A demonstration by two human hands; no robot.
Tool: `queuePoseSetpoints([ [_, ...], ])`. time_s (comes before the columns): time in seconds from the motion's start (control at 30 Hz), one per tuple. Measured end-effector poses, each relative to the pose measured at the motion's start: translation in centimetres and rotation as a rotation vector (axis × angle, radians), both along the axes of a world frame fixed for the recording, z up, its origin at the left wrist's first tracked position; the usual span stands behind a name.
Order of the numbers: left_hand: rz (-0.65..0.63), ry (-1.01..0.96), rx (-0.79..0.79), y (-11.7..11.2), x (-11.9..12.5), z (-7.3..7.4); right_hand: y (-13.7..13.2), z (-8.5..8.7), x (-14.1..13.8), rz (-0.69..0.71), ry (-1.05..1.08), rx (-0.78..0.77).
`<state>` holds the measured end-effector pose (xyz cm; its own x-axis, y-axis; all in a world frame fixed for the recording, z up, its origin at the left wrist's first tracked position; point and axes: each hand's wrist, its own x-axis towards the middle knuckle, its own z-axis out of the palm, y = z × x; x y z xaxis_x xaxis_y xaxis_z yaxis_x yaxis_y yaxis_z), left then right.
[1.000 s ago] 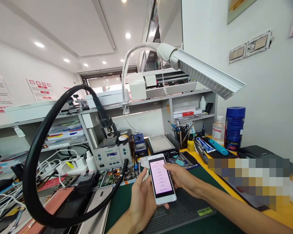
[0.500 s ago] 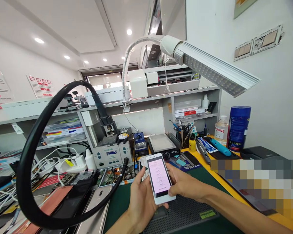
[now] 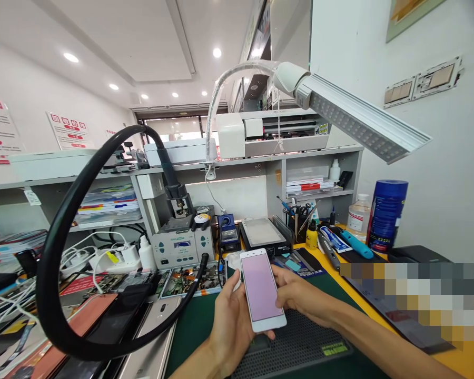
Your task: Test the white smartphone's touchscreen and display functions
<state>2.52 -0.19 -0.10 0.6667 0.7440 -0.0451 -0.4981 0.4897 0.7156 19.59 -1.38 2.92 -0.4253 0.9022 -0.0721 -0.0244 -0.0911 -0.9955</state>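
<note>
A white smartphone [image 3: 263, 290] is held upright at a slight tilt, its screen lit a plain pale pink. My left hand [image 3: 234, 321] cradles it from the left and below, thumb along the left edge and fingertips showing under the bottom right. On the other side my right hand [image 3: 296, 290] grips the right edge, with the thumb by the lower right of the screen and the other fingers partly hidden behind the phone. Beneath both hands lies a dark perforated mat [image 3: 300, 345] on a green work mat [image 3: 195, 331].
A thick black hose [image 3: 47, 263] loops at the left from a hot-air station [image 3: 181, 247]. Several phones [image 3: 154, 337] and circuit boards [image 3: 189, 279] lie left. Behind stand a heating plate [image 3: 264, 234] and tool holder [image 3: 298, 221]; a lamp [image 3: 367, 116] hangs above.
The phone's screen went from lines of text to plain pink. My right thumb has shifted slightly up from the bottom right corner. The whole view has shifted a little.
</note>
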Motion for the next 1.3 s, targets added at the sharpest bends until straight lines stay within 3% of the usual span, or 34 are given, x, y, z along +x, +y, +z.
queuePoseSetpoints([
  [0.43, -0.019, 0.004, 0.02, -0.01, -0.2, -0.31, 0.5, -0.39, 0.04, -0.042, 0.031, -0.063],
  [0.8, 0.006, 0.001, -0.018, -0.11, -0.25, -0.12, 0.2, -0.38, -0.11, 0.04, 0.001, 0.049],
  [1.1, 0.01, -0.011, -0.054, -0.06, -0.29, 0.04, -0.01, -0.44, -0.42, 0.159, 0.051, 0.012],
  [1.3, 0.005, 0.004, -0.067, 0.08, 0.02, 0.1, -0.07, -0.12, -0.36, 0.026, 0.097, -0.07],
])
